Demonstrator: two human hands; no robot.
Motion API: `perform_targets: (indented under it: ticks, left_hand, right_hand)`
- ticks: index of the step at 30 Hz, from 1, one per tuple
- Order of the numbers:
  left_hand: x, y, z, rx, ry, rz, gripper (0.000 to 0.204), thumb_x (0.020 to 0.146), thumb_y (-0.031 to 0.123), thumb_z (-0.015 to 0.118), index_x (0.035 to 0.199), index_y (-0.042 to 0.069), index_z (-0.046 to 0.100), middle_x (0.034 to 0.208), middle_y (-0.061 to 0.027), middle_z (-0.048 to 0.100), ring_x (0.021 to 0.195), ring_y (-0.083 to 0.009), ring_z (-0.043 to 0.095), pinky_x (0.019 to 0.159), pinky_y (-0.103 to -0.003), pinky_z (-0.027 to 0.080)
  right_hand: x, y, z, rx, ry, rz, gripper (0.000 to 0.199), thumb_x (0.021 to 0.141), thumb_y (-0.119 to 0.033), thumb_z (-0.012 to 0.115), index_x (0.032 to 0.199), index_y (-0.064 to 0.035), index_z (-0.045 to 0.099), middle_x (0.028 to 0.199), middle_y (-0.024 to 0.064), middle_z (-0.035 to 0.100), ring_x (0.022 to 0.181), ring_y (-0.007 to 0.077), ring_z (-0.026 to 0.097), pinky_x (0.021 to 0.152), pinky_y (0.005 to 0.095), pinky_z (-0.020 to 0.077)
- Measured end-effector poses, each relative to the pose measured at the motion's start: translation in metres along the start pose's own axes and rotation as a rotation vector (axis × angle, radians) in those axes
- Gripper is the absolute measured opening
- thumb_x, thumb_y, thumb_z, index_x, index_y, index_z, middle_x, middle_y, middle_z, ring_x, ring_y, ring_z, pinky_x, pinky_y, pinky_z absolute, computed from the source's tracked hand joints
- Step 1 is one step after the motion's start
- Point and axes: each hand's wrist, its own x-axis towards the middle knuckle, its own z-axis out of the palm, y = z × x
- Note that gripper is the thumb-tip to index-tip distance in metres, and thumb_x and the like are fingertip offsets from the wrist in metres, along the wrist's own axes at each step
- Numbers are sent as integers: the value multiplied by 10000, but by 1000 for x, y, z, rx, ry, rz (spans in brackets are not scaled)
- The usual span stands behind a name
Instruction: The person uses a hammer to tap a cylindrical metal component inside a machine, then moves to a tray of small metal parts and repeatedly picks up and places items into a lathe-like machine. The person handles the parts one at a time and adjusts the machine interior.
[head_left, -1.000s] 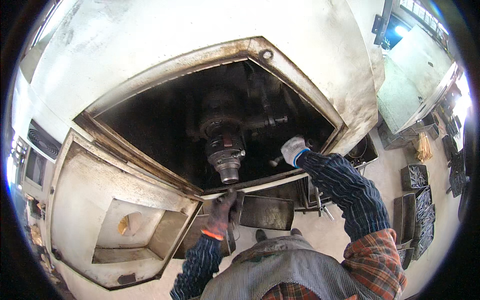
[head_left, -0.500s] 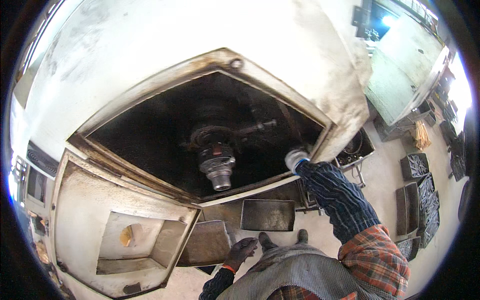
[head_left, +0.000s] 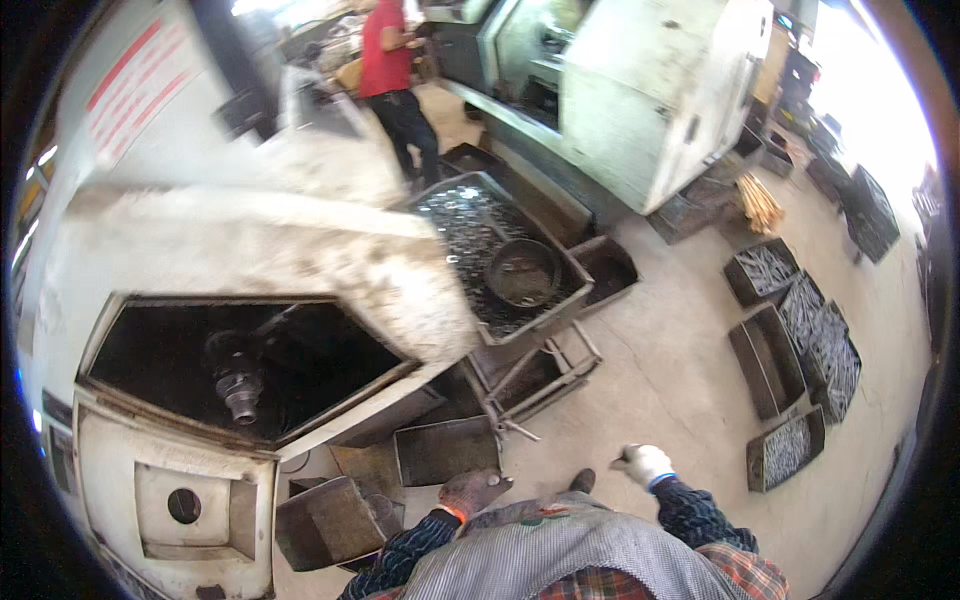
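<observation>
Left hand (head_left: 476, 492): thumb apart from fingers, nothing visible in it. Dark tray (head_left: 446, 455) just ahead and slightly left, long axis left-right, left nearer. Right hand (head_left: 646, 464): can't tell grip.

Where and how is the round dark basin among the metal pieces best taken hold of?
Probably by its upper rim, at two opposite points, reaching down from the person's side: the basin is round and open-topped, its rim shows above the metal pieces, and it sits toward the tray's near edge. No handle is discernible.
</observation>
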Motion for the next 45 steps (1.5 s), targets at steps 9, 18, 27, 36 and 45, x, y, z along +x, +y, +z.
perform_targets:
  ticks: [9, 18, 27, 36, 45]
  left_hand:
    - [122, 245, 27, 216, -304, 272, 556, 946, 604, 530, 1302, 186, 617, 1219, -119, 684, 1152, -322, 633, 988, -454, 476]
    - [210, 324, -29, -151, -101, 98, 570, 914, 539, 654, 1351, 177, 606, 1190, -143, 694, 1097, -276, 665, 943, -375, 518]
    - [332, 348, -96, -433, 199, 164, 508, 914, 505, 663, 1277, 150, 659, 1092, -111, 728, 1015, -221, 684, 883, -330, 525]
    - [375, 481, -130, -410, -69, 259, 445, 940, 382, 696, 1314, 149, 637, 1104, -77, 709, 1004, -171, 649, 918, -300, 502]
    - [419, 497, -135, -1078, 54, 288, 391, 970, 208, 669, 1313, 28, 611, 1209, -107, 680, 1123, -178, 630, 974, -267, 510]
  right_hand:
    - [-81, 257, -27, 296, 550, 428, 344, 809, -311, 764, 1047, -66, 725, 996, 179, 730, 919, 334, 703, 806, 408, 551]
    - [1, 250, -73, 806, 281, 293, 462, 833, -265, 764, 1204, -7, 668, 1115, 177, 727, 1044, 258, 704, 913, 350, 542]
    - [125, 272, -251, 622, 240, 167, 412, 859, -253, 739, 1182, -6, 674, 1102, 163, 732, 1045, 260, 706, 919, 356, 546]
    - [266, 213, -389, 366, 135, -433, 520, 875, -260, 726, 1335, -76, 569, 1211, 141, 669, 1151, 291, 647, 967, 375, 525]
    - [356, 198, -465, 133, -372, -629, 385, 951, -381, 620, 1179, -71, 630, 1028, 206, 682, 984, 385, 659, 827, 445, 520]
